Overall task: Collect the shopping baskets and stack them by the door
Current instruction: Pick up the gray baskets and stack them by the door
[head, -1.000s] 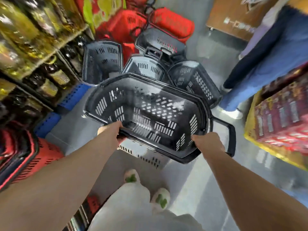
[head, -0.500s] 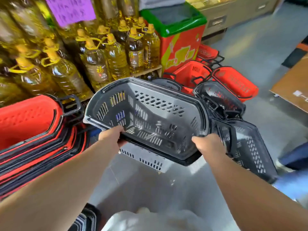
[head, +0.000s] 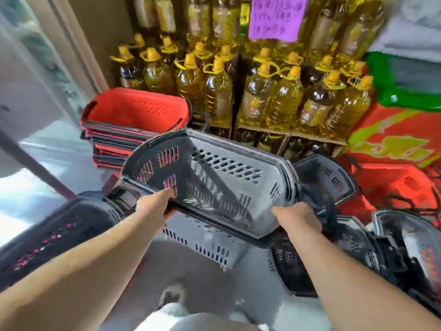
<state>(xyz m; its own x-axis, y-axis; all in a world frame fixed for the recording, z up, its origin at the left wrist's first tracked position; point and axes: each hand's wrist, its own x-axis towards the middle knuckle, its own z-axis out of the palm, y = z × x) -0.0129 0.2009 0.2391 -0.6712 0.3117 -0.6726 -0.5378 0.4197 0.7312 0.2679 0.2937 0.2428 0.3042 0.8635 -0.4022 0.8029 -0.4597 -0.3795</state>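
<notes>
I hold a black slotted shopping basket point(head: 214, 180) in the air, mouth tilted toward me. My left hand point(head: 155, 206) grips its near rim on the left and my right hand point(head: 296, 219) grips the near rim on the right. A stack of red baskets point(head: 133, 120) stands on the floor just beyond it at the left. A stack of black baskets point(head: 55, 237) lies low at my left. More black baskets point(head: 405, 249) sit on the floor to the right, with red baskets point(head: 391, 185) behind them.
Shelves of yellow oil bottles point(head: 262, 91) fill the back, with a purple sign point(head: 274, 17) above. A red and green chest point(head: 396, 130) stands at the right. A bright glass door point(head: 35, 68) is at the left. Grey floor point(head: 202, 283) lies below the basket.
My view has swung left with the basket held in both hands. The stack of red baskets and the door have come into view ahead; the loose baskets have slid to the right.
</notes>
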